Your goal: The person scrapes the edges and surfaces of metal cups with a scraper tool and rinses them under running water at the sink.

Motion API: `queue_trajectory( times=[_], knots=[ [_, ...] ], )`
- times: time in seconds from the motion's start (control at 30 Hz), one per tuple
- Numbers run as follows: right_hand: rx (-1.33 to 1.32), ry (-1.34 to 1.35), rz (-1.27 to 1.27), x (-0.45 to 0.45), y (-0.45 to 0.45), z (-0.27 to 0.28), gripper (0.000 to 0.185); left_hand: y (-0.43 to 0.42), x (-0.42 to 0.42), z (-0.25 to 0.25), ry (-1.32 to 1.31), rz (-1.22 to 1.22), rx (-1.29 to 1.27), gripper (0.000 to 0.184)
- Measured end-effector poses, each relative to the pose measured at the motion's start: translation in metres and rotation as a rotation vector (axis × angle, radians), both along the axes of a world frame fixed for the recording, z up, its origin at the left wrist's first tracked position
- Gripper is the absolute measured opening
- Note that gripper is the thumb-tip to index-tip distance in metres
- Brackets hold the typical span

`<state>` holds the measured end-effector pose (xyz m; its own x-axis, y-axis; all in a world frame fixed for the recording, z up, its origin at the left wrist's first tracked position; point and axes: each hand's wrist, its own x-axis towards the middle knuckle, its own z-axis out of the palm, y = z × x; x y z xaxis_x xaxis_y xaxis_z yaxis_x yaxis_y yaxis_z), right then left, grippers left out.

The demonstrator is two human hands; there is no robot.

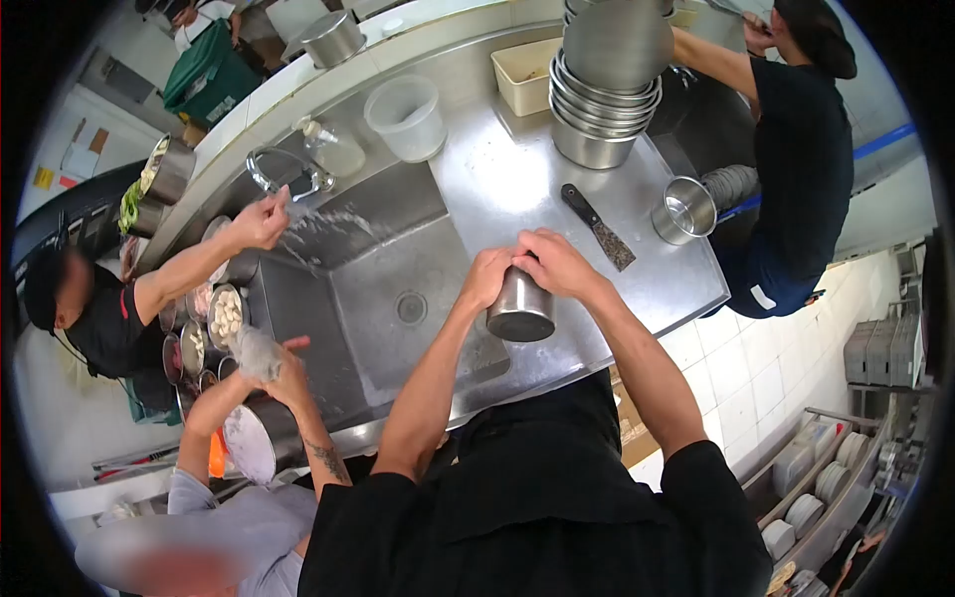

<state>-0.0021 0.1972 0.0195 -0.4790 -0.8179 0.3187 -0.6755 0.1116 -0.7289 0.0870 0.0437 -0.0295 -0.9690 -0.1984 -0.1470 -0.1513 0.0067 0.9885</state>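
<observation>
A small stainless steel container (522, 310) is tipped so that its flat bottom faces me, over the metal counter by the sink's right edge. My left hand (486, 278) is closed on its far left side. My right hand (553, 264) grips the far right side, its fingers meeting the left ones. The container's mouth is turned away and hidden. Beyond my right hand, a scraper (599, 228) with a black handle and a dirty blade lies on the counter. An upright metal pot (684, 211) stands near the counter's right edge.
Left of my hands is the steel sink (398, 298); a co-worker's hand (264, 221) is at the running faucet (288, 171). Another person works close on my left. Stacked metal bowls (605, 109), a cream bin (524, 75) and a clear bucket (406, 117) stand at the back.
</observation>
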Motion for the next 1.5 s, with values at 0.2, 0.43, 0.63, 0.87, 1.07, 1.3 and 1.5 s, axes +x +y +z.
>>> queue_trajectory(
  times=[0.2, 0.43, 0.63, 0.87, 1.07, 1.3, 1.5],
  knots=[
    [-0.009, -0.418, -0.265, -0.013, 0.035, -0.027, 0.013, -0.054, 0.070, 0.000, -0.033, 0.561, 0.040, 0.029],
    [-0.389, -1.641, -0.661, 0.024, 0.062, -0.068, 0.039, -0.073, 0.164, -0.017, -0.082, 0.980, 0.666, 0.029],
    [-0.131, -1.554, -0.375, 0.002, -0.015, -0.032, 0.022, -0.015, 0.210, -0.050, -0.072, 1.095, 0.573, 0.020],
    [-0.397, -1.285, -0.079, -0.128, -0.203, 0.073, 0.033, 0.020, 0.203, -0.021, -0.094, 1.099, 0.531, 0.016],
    [-0.356, -0.591, -0.129, -0.121, -0.130, 0.068, 0.079, 0.025, 0.185, -0.033, -0.006, 1.065, 0.561, 0.008],
    [0.356, 0.119, -0.293, 0.056, 0.172, -0.077, 0.074, -0.009, 0.188, -0.045, -0.014, 1.027, 0.569, 0.011],
    [0.563, 0.092, -0.481, 0.063, 0.049, -0.082, 0.090, -0.048, 0.181, -0.024, -0.096, 0.991, 0.463, 0.019]
  ],
)
